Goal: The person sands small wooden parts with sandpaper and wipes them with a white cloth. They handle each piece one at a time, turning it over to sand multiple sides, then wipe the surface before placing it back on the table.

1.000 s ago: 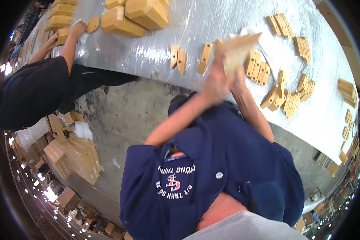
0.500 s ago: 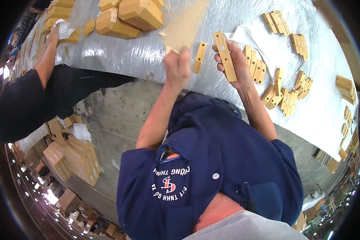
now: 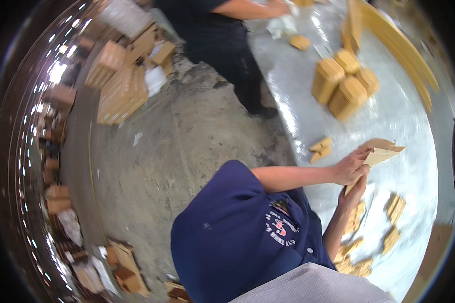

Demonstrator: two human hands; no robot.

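Observation:
My left hand [image 3: 351, 168] is closed on a thin, bent tan sheet that looks like sandpaper [image 3: 384, 155]. Right against it, my right hand [image 3: 356, 193] grips a narrow wooden block [image 3: 348, 189], mostly hidden by the fingers. The sheet lies over the block's far end. Two small wooden pieces [image 3: 320, 149] rest on the film-covered table [image 3: 308, 108] beside my left forearm. Past my right hand are several small wooden blocks in groups [image 3: 396, 208]. The picture is somewhat blurred by motion.
Large faceted wooden blocks [image 3: 348, 96] stand clustered farther along the table. A co-worker in dark clothes [image 3: 217, 40] is at the table's edge, a hand on a white cloth [image 3: 282, 25]. Long curved wooden strips [image 3: 399, 43] lie along the far side. Cardboard boxes [image 3: 121, 93] stand on the concrete floor.
The view has swung to the left, showing more floor and the co-worker. My hands, apart before, are now together, with the sheet brought onto the wooden block.

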